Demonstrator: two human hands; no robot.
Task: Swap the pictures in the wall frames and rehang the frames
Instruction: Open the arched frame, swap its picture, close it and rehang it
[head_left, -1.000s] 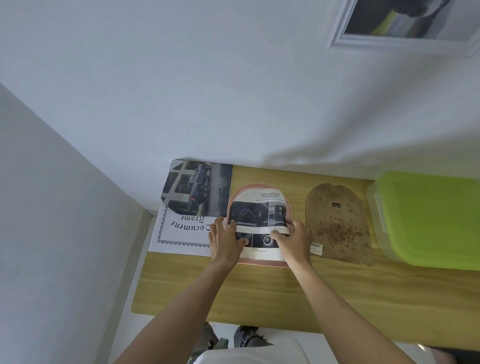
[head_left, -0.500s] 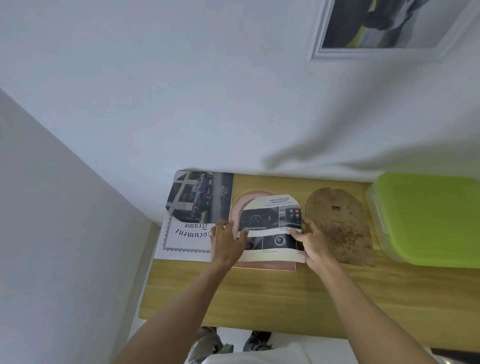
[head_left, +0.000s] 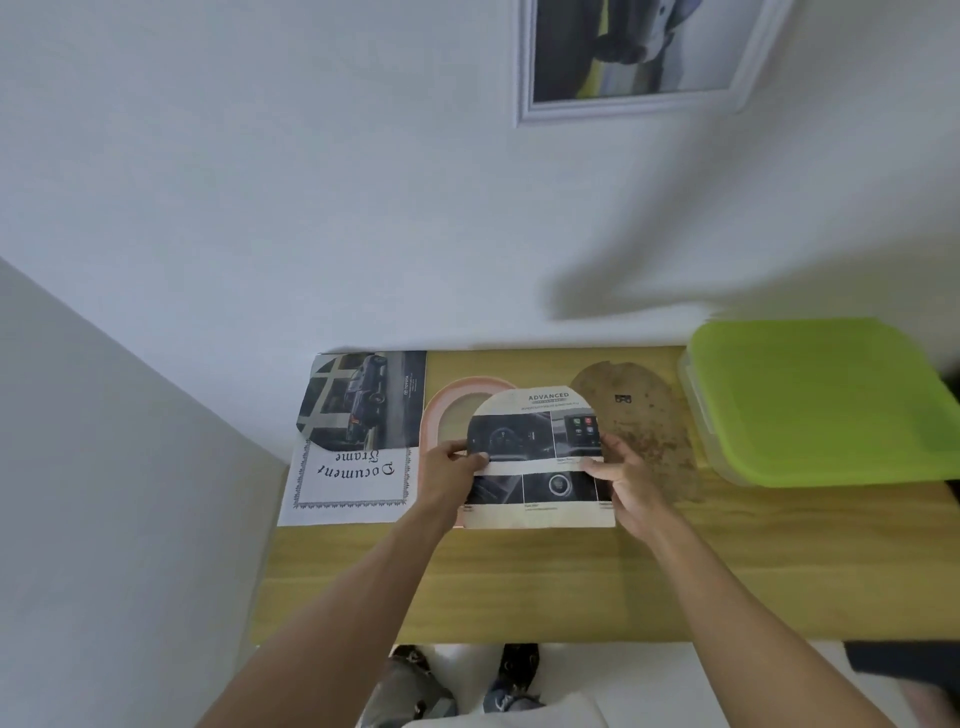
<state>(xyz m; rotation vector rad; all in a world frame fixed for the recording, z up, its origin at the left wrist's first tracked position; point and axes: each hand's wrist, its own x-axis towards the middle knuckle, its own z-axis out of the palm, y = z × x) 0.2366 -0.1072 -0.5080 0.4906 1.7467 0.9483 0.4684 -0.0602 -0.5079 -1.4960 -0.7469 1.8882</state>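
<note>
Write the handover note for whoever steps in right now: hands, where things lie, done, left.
Left hand and right hand each pinch a side of the arched dashboard picture, held above the pink arched frame lying on the table.
Brown backing board lies to its right; car picture on the Document Frame sheet to its left.
White frame hangs on the wall.
Done: pink frame opened.
Left: swap pictures, close, rehang.

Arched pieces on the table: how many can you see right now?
3. A pink arched frame lies flat by the wall; an arched printed picture is held above it by the left hand and right hand; a brown arched backing board lies to its right. Others may be hidden underneath.
</note>
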